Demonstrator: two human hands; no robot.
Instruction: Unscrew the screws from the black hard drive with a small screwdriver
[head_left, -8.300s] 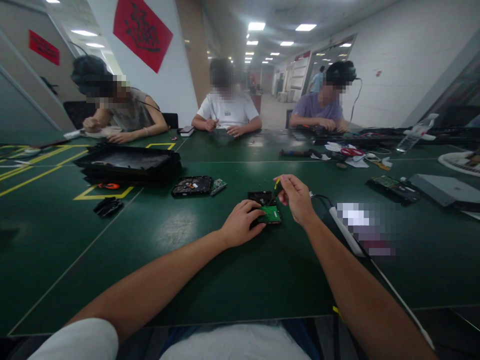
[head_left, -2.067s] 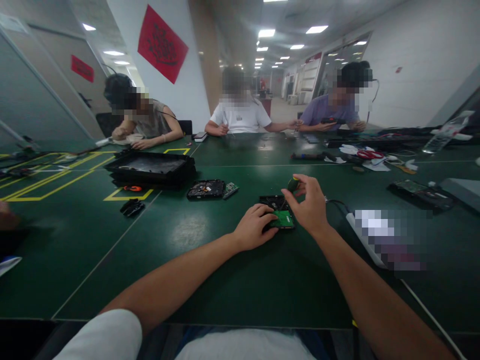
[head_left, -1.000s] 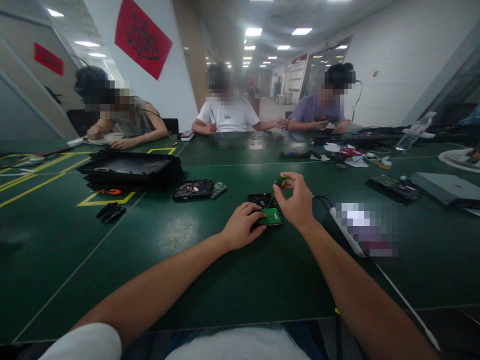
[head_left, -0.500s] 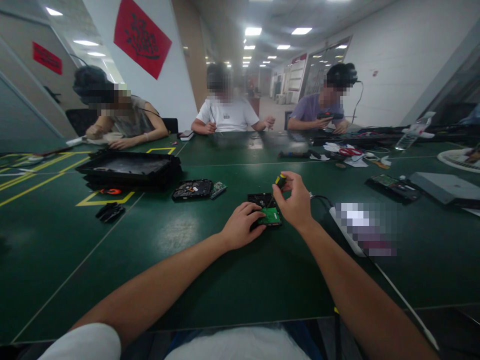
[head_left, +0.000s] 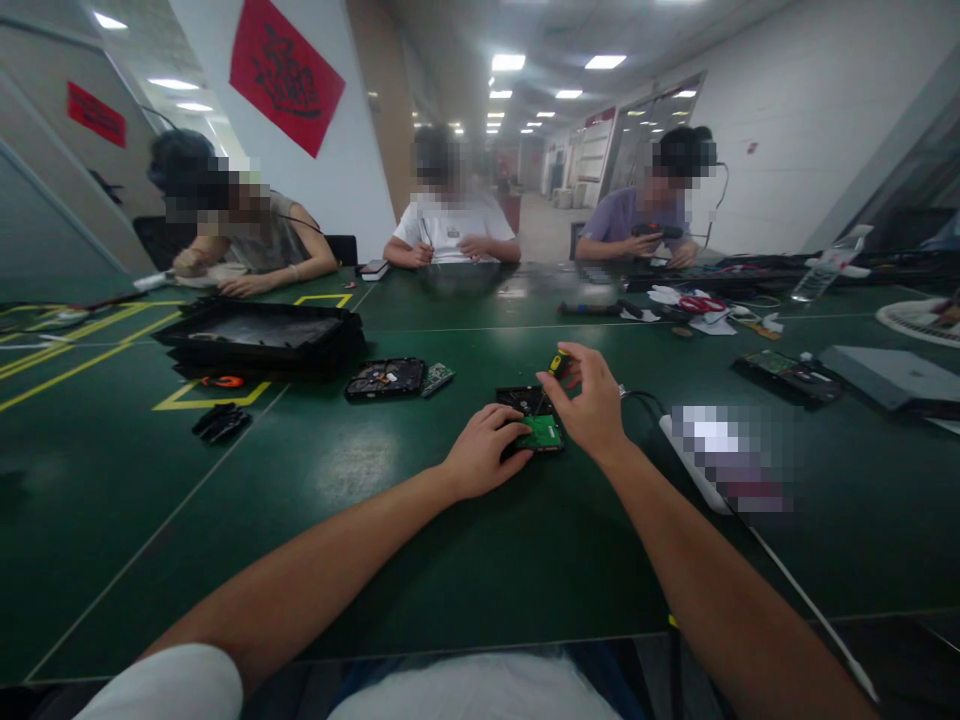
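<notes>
A hard drive (head_left: 529, 398) with a green circuit board (head_left: 543, 432) lies on the table in front of me. My left hand (head_left: 487, 450) grips its left side, fingers over the board and thumb at the near edge. In my right hand (head_left: 589, 400), the thumb and fingers pinch the yellow and black handle of a screwdriver (head_left: 557, 363). Its thin shaft slants down to the drive; the exact spot its tip touches is too small to make out.
Left of the drive are an opened hard drive (head_left: 386, 378), a loose circuit board (head_left: 437, 378) and stacked black trays (head_left: 259, 335). A white power strip (head_left: 697, 465) with a cable lies to the right. Another drive (head_left: 787, 375) is farther right. Several people sit across the table.
The screwdriver handle has tipped slightly to the left in my right hand. My left hand stays put. Across the table, the middle person's hand has moved inward.
</notes>
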